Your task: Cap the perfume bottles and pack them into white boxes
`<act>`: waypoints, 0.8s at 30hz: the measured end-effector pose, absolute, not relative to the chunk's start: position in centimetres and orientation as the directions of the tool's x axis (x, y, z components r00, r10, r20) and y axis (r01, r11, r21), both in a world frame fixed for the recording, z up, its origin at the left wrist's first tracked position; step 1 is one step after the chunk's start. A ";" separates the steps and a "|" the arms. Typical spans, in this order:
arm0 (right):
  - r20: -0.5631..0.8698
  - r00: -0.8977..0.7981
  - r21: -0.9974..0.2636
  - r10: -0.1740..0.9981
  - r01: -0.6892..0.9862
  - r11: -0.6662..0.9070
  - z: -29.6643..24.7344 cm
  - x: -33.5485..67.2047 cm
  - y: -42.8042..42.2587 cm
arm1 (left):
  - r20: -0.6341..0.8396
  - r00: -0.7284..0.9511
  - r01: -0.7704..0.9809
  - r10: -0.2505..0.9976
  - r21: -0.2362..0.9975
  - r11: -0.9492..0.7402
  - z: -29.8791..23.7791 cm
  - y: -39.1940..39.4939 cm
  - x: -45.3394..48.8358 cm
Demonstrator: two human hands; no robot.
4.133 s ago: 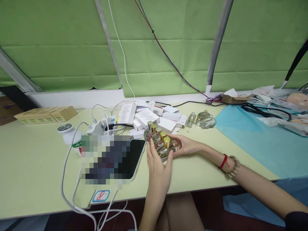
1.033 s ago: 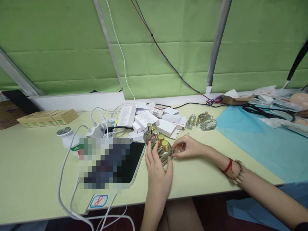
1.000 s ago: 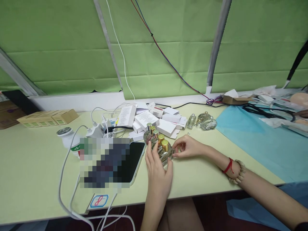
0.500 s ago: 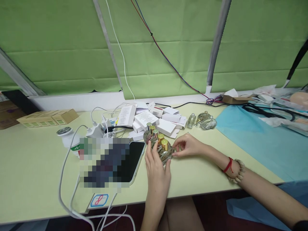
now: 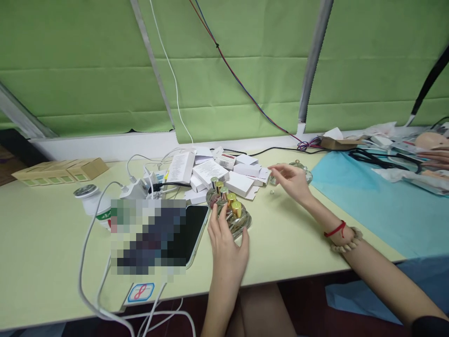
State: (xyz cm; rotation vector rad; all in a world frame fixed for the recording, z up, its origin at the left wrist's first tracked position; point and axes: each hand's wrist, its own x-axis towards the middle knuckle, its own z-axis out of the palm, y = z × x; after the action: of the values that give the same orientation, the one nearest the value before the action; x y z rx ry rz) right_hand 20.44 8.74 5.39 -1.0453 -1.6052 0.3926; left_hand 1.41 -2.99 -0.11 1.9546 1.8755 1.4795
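Several glass bottles with gold and silver caps stand close together in a row near the middle of the table. My left hand rests against their near side, fingers spread and thumb apart, not closed round any one bottle. Farther back, my right hand is over the table with its fingers partly bent and apart. It is nearest to a group of clear glass bottles, which it partly covers. The small upright bottle seen earlier is hidden behind this hand. A tiny clear piece lies on the table below it.
White boxes are heaped behind the capped bottles. Left of my left hand lie a phone, a white jar and a power adapter with loose cables. Kraft boxes stand far left; a blue sheet covers the right.
My right hand has left the capped bottles and moved back and right to the clear glass bottles. My left hand stays against the row. The view has shifted slightly.
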 end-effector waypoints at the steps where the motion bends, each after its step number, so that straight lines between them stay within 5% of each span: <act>1: 0.609 0.078 -0.739 0.789 0.417 0.529 5.5 20.9 9.1 | 0.571 -0.197 0.746 0.797 0.615 -0.256 -0.1 -3.0 1.4; 7: 0.639 0.333 -0.714 0.693 0.591 0.375 4.4 22.5 11.1 | 0.562 -0.185 0.759 0.806 0.602 -0.246 0.0 -3.1 1.4; 16: 0.763 0.374 -0.610 0.528 0.688 0.394 3.0 24.8 13.0 | 0.559 -0.195 0.734 0.806 0.628 -0.258 -0.1 -3.1 1.5; 24: 0.601 0.491 -0.790 0.630 0.485 0.376 1.9 26.0 14.3 | 0.564 -0.192 0.735 0.803 0.625 -0.264 -0.2 -3.0 1.4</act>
State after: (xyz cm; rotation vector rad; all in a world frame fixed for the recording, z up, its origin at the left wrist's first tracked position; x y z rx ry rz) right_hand 25.99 14.33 1.91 -1.2575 -1.1341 0.1246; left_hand 1.41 -3.03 -0.23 1.9499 1.8604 1.4702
